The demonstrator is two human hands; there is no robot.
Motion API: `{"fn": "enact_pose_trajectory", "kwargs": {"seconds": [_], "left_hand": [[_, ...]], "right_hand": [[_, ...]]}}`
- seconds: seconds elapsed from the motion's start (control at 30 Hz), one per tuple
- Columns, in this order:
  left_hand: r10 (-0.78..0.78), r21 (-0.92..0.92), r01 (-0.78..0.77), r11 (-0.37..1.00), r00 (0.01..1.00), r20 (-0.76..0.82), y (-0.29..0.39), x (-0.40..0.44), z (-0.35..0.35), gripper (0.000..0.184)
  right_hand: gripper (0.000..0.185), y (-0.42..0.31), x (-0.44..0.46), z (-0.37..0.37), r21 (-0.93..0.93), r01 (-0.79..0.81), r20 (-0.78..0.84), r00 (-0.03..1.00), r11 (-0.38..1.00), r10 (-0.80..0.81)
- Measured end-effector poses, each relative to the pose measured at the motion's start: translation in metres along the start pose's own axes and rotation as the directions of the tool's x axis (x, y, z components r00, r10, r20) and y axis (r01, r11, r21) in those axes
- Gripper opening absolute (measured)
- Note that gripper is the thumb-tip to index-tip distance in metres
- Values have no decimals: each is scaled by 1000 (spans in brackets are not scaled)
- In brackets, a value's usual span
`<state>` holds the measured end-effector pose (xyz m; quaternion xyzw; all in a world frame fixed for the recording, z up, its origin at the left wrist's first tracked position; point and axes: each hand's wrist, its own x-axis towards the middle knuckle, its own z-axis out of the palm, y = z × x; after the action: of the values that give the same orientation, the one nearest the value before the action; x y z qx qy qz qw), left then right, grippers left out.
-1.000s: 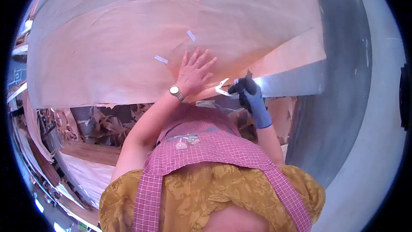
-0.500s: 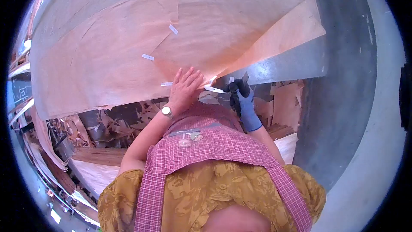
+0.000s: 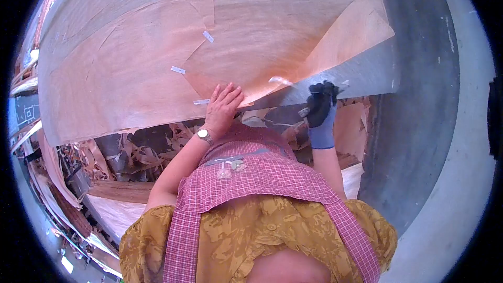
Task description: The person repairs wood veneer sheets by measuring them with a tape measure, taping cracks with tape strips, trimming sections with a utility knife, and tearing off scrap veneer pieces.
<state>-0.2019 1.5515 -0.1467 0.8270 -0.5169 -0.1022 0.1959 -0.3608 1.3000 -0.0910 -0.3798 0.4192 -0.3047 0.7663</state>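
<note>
My bare left hand [image 3: 224, 109], with a watch [image 3: 203, 133] at the wrist, lies flat with fingers spread on the thin wood veneer sheet [image 3: 131, 68], near its front edge. The sheet's right part is folded back in a flap [image 3: 351, 36], uncovering the grey metal surface [image 3: 361, 71]. My right hand [image 3: 320, 107], in a black and blue glove, is closed over that surface's front edge. A thin blade-like end [image 3: 343, 86] sticks out of it, apparently a knife, mostly hidden by the fingers. A blurred pale strip [image 3: 280, 80] is near the fold, apart from both hands.
White tape pieces [image 3: 178, 69] stick to the veneer. Below the front edge lie torn veneer scraps [image 3: 139, 149] and stacked sheets [image 3: 120, 191]. A grey surface [image 3: 419, 99] runs along the right. More scraps are piled at the far left.
My right hand has moved right and away from the fold. The pale strip, earlier beside its fingers, is now farther up over the sheet. My left hand has barely shifted.
</note>
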Motion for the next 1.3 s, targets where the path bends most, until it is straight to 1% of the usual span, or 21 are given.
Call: {"fn": "enact_pose_trajectory", "kwargs": {"seconds": [0.13, 0.2, 0.23, 0.27, 0.3, 0.4, 0.5, 0.6, 0.7, 0.73, 0.83, 0.87, 0.93, 0.97, 1.0, 1.03, 1.07, 1.13, 1.2, 1.27, 1.3], "left_hand": [[-30, -59, 28, 998, 999, -24, 4, 2, -5, 46], [-95, -168, 82, 982, 993, -66, 15, 5, -10, 49], [-12, -99, 4, 995, 997, -78, 16, 6, -10, 50], [71, -29, -74, 997, 994, -84, 18, 7, -11, 52], [153, 41, -150, 988, 985, -85, 18, 7, -11, 53], [270, 102, -262, 960, 960, -70, 15, 8, -9, 47], [335, 78, -328, 941, 935, -111, 12, 2, -3, 36], [410, -180, -420, 889, 907, -90, 23, -17, -10, 25], [408, -198, -400, 895, 913, 0, 44, -33, -11, 23], [439, -238, -432, 870, 898, -28, 45, -36, -6, 23], [496, -382, -443, 811, 867, 50, 54, -29, -6, 27], [321, -520, -42, 853, 829, 459, 63, -27, -10, 33], [370, -773, 236, 589, 772, 517, 86, -10, -14, 42], [408, -833, 366, 415, 744, 530, 94, 2, -16, 47], [470, -815, 133, 563, 760, 449, 98, 21, -29, 56], [400, -709, -103, 697, 877, 267, 99, 39, -18, 60], [365, -519, -291, 804, 930, 44, 100, 58, -6, 64], [17, -451, -49, 891, 997, -75, 94, 109, 8, 67], [-138, -524, -6, 852, 962, -236, 80, 171, 48, 73], [-239, -707, 305, 638, 951, 194, 71, 226, 47, 76], [-231, -724, 468, 507, 883, 409, 70, 248, 45, 77]], "right_hand": [[14, -5, 15, -26, 203, 59, -119, 992, 977, -36], [13, -14, 11, -37, 174, 68, -185, 982, 982, -35], [13, -21, 10, -43, 160, 70, -215, 976, 985, -34], [11, -22, 17, -62, 228, 121, -181, 980, 966, -80], [11, -30, 19, -70, 215, 195, -241, 960, 957, -141], [11, -57, 14, -87, 185, 346, -312, 908, 920, -279], [11, -74, 4, -105, 192, 359, -184, 928, 914, -325], [12, -73, 3, -123, 147, 335, -133, 939, 931, -317], [12, -62, 6, -138, 105, 294, -173, 946, 950, -274], [12, -64, 0, -125, 89, 288, -194, 944, 954, -267], [14, -63, -3, -120, 57, 266, -209, 946, 962, -249], [14, -63, -3, -121, 48, 260, -207, 947, 965, -245], [14, -66, -12, -104, 13, 279, -274, 925, 960, -264], [13, -68, -14, -97, -3, 294, -307, 910, 956, -280], [13, -70, -14, -97, 20, 305, -292, 912, 952, -287], [13, -73, -16, -98, 41, 321, -279, 913, 946, -297], [13, -74, -18, -102, 62, 337, -267, 913, 940, -309], [11, -71, -19, -116, 12, 357, -266, 901, 934, -342], [9, -71, -19, -114, 12, 342, -310, 895, 940, -322], [9, -70, -24, -114, 5, 370, -333, 877, 929, -347], [10, -70, -28, -116, 1, 382, -346, 867, 924, -358]]}}
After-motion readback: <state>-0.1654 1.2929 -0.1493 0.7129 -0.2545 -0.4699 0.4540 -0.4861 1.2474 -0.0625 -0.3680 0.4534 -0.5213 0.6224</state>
